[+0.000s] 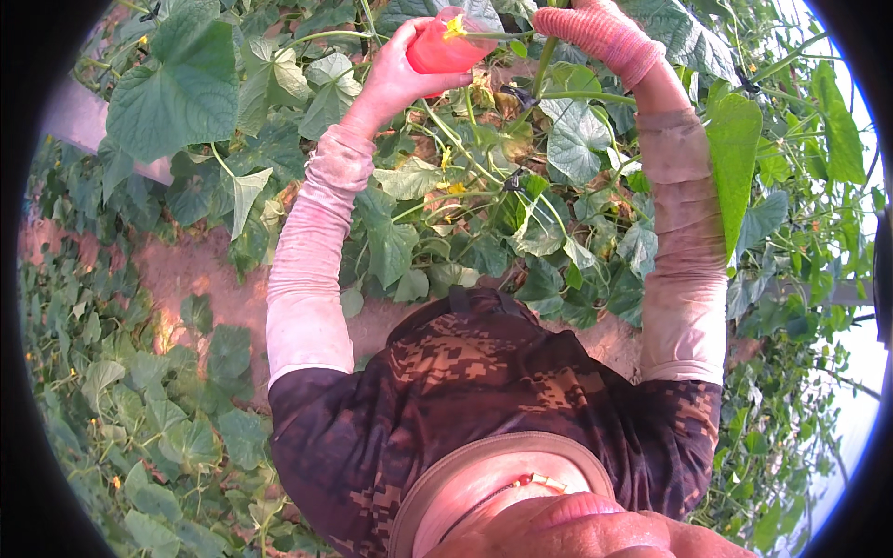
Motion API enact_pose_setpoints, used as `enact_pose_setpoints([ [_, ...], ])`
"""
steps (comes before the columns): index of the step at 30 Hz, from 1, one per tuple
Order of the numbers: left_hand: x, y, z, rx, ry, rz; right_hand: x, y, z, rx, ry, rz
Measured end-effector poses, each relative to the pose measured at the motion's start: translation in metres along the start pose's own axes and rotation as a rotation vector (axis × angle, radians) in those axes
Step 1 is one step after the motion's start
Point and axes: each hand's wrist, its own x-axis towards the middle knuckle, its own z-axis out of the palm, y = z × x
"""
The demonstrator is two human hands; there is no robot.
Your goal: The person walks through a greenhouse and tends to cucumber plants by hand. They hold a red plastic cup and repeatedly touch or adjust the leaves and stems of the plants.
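My left hand, bare, is closed around a clear cup with bright red-pink liquid near the top of the view. A yellow flower on the end of a small green fruit or stem lies at the cup's mouth. That green piece runs right to my right hand, which wears a pink knitted glove. The gloved fingers are at its right end by a thick vine stem; their tips are partly cut off by the top edge. Pale sleeves cover both forearms.
Cucumber-like vines with broad leaves surround my hands. Black clips hold some stems. A large leaf hangs against my right forearm. Bare soil runs between plant rows at the left. A pale strip lies behind leaves at upper left.
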Motion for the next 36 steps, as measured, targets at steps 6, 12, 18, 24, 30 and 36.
enact_pose_setpoints([
  [6,0.004,0.024,0.006,0.081,-0.043,-0.027,0.008,-0.016,0.008,-0.190,0.004,0.032],
  [12,0.010,0.060,0.010,0.016,-0.089,-0.210,0.016,-0.019,0.013,-0.130,-0.042,-0.114],
  [18,0.022,0.057,0.006,-0.073,-0.151,-0.180,0.020,-0.009,0.014,-0.083,0.004,-0.089],
  [24,0.007,0.008,0.022,-0.398,-0.039,-0.110,0.015,0.004,0.006,-0.141,0.078,0.050],
  [30,0.012,0.008,0.026,-0.525,-0.026,-0.109,0.025,0.029,-0.003,0.104,0.037,-0.152],
  [36,-0.018,-0.002,0.028,-0.535,0.009,-0.200,0.031,0.034,-0.019,0.789,0.204,-0.495],
])
